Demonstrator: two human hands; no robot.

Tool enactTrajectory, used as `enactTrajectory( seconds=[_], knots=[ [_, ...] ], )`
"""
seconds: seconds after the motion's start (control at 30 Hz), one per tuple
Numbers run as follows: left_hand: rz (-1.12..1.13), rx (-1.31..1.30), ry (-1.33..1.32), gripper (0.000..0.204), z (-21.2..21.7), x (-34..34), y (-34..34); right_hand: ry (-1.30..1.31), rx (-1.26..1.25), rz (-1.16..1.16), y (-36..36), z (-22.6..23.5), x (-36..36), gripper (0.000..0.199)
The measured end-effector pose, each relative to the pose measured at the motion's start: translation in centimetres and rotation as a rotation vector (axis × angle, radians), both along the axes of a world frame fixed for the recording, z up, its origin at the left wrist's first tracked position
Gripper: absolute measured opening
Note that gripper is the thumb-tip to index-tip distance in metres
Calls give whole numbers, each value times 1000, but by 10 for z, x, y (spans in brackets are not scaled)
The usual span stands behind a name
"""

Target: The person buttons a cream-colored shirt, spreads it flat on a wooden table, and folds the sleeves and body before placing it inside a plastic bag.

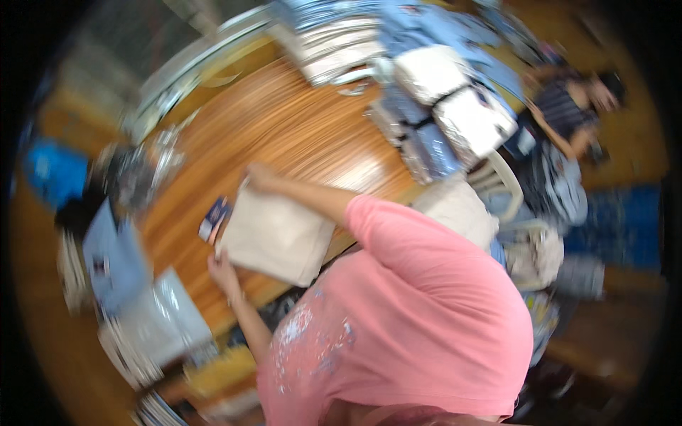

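Observation:
A folded beige cloth (275,231), its exact kind not clear, lies on the wooden table in front of me. At its near left corner my left hand (225,275) pinches the edge. My right hand (261,177) has closed on the far corner, with the forearm reaching across from the right. Just left of the cloth, a small dark blue card tag (214,219) with a pale and orange end rests on the wood. The picture is smeared by motion, so finger detail is soft.
Wrapped garment bundles (444,106) and stacked folded clothes (330,46) stand at the table's far side. Clear plastic bags (145,167) and light blue packed shirts (117,259) lie left. A white plastic chair (508,186) stands right; beyond it another person (568,106) sits among clothes.

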State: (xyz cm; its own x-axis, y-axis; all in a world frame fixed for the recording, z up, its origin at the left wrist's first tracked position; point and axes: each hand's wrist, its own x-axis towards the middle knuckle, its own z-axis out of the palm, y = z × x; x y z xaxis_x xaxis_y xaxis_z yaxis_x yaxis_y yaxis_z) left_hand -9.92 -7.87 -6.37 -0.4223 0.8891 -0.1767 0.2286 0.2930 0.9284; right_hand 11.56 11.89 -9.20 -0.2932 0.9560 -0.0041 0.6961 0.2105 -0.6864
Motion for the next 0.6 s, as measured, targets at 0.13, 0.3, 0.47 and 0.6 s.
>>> enactTrajectory(
  seconds=[0.13, 0.3, 0.47, 0.6],
  knots=[
    [109, 233, -163, 22, 49, 11, 8, 425, -38, -85, -15, 74, 28, 28],
    [-120, 467, 11, 26, 192, 65, 33, 626, 168, -65, -64, 221, 120, 19],
    [-552, 592, 235, 29, 193, 60, 18, 575, 179, 5, -135, 247, 176, 14],
    [-703, 462, 94, 25, 96, 79, -24, 585, 1, -83, -205, 147, 197, 18]
  ],
)
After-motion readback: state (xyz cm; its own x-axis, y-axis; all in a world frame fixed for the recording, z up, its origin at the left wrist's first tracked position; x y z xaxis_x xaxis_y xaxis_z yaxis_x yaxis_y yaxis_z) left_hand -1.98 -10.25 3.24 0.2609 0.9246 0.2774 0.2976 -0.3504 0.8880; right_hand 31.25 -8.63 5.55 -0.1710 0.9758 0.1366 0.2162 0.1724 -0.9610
